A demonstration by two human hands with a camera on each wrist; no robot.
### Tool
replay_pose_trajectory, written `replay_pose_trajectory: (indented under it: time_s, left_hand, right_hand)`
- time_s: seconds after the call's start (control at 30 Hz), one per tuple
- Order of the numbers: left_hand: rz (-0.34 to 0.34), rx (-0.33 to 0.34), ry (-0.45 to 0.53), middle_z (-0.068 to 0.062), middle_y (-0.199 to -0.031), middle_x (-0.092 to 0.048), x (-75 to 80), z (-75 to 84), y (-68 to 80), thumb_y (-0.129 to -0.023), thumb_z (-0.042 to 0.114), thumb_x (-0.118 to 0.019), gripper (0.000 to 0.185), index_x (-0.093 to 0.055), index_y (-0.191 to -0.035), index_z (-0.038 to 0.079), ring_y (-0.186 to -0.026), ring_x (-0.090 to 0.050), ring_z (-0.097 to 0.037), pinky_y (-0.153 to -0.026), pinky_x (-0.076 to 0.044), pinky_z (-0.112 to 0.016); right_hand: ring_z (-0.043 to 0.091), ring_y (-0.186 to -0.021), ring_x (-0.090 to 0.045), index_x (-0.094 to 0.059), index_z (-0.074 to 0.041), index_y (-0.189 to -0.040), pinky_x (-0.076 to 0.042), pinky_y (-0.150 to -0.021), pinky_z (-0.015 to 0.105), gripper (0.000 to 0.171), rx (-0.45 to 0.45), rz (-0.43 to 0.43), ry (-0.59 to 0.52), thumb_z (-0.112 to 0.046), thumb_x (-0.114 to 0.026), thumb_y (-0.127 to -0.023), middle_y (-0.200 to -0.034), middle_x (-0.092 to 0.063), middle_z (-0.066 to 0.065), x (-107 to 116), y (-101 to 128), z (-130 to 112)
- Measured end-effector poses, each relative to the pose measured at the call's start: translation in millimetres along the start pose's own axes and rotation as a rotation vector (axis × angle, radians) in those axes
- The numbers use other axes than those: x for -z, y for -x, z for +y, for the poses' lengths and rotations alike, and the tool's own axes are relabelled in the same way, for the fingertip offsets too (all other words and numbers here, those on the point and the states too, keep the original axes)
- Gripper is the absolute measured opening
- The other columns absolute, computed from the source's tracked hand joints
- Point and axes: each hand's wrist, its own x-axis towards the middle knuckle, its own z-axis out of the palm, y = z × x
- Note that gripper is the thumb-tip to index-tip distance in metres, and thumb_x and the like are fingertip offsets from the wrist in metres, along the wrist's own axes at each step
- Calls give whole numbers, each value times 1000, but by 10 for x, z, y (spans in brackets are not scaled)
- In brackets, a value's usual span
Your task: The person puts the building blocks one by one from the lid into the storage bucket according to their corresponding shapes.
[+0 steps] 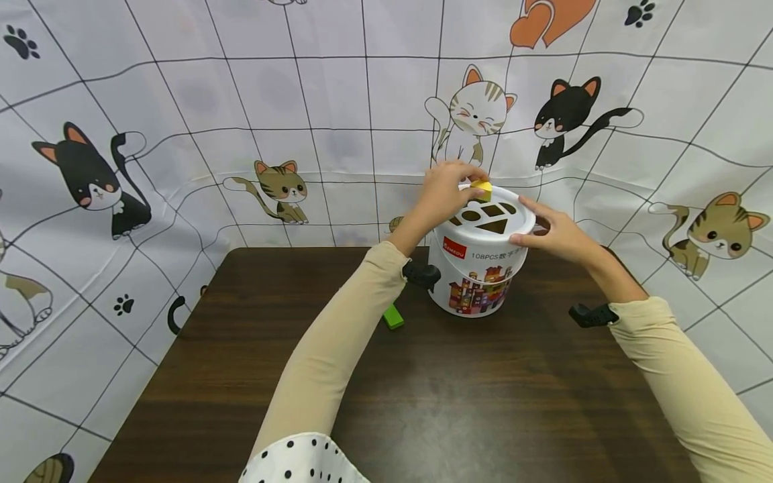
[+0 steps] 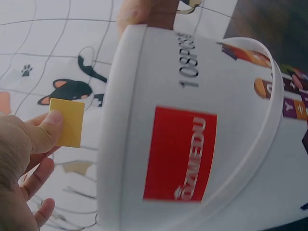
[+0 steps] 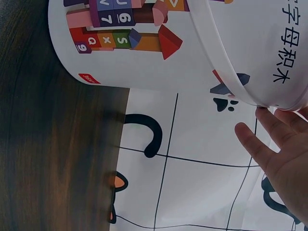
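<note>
My left hand (image 1: 445, 191) pinches a yellow block (image 1: 482, 190) between thumb and fingers, over the far part of a white lid (image 1: 517, 216) with cut-out shapes. In the left wrist view the yellow block (image 2: 70, 122) shows a flat square face, beside the rim. The lid tops a white bucket (image 1: 449, 286) printed with colourful blocks and a red label, upright on the table. Against the right side of the rim rests my right hand (image 1: 558, 233), its fingers spread. The right wrist view shows that hand (image 3: 288, 154) with fairly straight fingers touching the rim.
On the dark wooden table (image 1: 495, 389) a green block (image 1: 393, 317) lies left of the bucket, partly hidden by the left forearm. The bucket's white handle (image 2: 269, 120) hangs down its front. A cat-printed white sheet (image 1: 338, 107) rises behind the table.
</note>
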Motion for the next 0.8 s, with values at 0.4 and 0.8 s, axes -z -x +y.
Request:
replay_pose_trajectory:
  time_s: [0.4,0.8]
  left_hand:
    - [-54,-48,-137,6,-131,-64,-250,169,-173,-95,39,-68,33,-70,-127,30,-123,-51,-18,-105,-36,-36]
    - [-83,-24,-117,7,-126,-64,-414,89,-276,-94,39,-68,32,-71,-125,32,-120,-46,-16,-101,-34,-36]
  right_hand:
    - [37,-140,-48,-15,-20,-165,-45,-86,7,93,15,1,6,-31,-74,-94,-162,-36,21,-7,19,-7]
    - [39,-138,-50,-16,-18,-165,-46,-86,8,93,17,5,-6,-28,-75,-93,-161,-37,22,-10,28,-7]
